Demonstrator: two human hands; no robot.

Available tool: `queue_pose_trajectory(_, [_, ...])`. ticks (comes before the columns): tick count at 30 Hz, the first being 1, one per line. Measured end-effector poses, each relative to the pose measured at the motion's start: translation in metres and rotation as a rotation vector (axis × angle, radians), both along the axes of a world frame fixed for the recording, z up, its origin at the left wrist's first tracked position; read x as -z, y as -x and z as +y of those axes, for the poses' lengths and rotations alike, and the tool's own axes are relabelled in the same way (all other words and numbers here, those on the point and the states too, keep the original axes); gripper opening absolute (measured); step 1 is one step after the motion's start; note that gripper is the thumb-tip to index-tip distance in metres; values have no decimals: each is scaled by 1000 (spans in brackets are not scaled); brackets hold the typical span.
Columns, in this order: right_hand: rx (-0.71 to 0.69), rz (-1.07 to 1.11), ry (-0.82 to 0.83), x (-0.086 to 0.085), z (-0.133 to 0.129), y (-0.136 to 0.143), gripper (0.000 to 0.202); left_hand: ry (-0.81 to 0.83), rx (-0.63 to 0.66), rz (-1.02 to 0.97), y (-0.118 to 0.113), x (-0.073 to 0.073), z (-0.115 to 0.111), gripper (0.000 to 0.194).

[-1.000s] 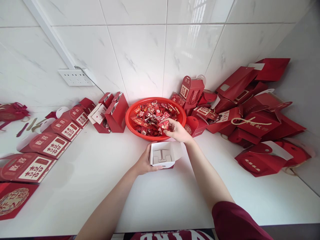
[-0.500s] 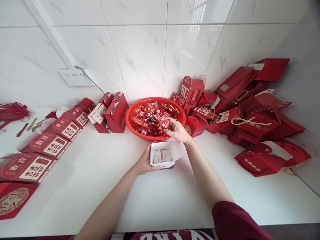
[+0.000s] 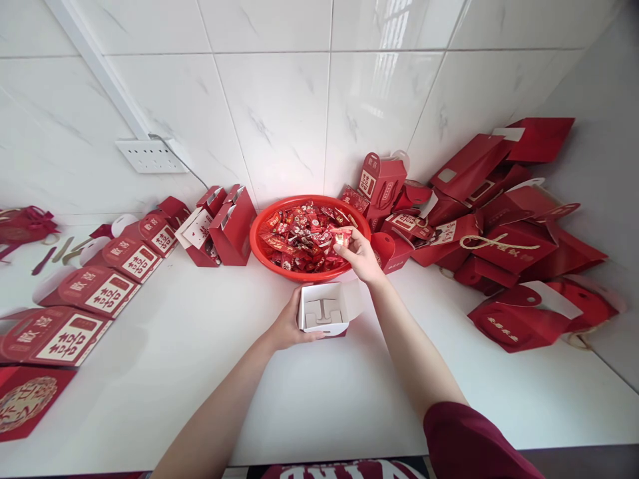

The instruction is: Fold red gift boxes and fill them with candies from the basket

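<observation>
An open-topped box [image 3: 324, 309], white inside with some red outside, stands on the white table in front of me. My left hand [image 3: 288, 322] is wrapped round its left side, thumb along the near edge. No sweets show inside it. Behind it sits a red oval basket [image 3: 259, 256] full of small red wrapped sweets [image 3: 299, 233]. Over the basket's right part, my right hand [image 3: 358, 254] pinches a red wrapped sweet [image 3: 341, 237] between thumb and fingers.
Red boxes with white labels [image 3: 107, 293] line the left side. Two upright red boxes [image 3: 233, 229] stand left of the basket. A heap of red boxes [image 3: 519, 246] fills the right. A socket strip [image 3: 151, 156] is on the tiled wall.
My right hand has shifted slightly right and up with the sweet in its fingers. My left hand and the white-lined box have stayed in place.
</observation>
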State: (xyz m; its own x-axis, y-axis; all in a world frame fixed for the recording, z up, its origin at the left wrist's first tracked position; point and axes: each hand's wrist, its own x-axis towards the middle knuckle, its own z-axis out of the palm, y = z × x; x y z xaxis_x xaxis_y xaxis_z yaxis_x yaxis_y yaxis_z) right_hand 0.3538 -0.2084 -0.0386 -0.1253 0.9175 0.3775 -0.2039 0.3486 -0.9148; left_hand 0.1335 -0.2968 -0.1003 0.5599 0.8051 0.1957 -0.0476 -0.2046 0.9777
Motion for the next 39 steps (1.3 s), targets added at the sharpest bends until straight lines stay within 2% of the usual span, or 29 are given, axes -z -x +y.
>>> queue_pose_trajectory(8, [-9, 83, 11, 12, 7, -6, 46, 6, -8, 25, 2, 2, 0, 100])
queue_pose_trajectory(17, [32, -41, -66, 7, 3, -7, 45, -4, -5, 19, 1, 3, 0, 100])
queue_pose_trajectory(24, [0, 53, -55, 9, 3, -5, 39, 9, -1, 10, 2, 4, 0, 102])
queue_pose_trajectory(39, [22, 21, -25, 7, 1, -3, 45, -8, -6, 23, 1, 3, 0, 102])
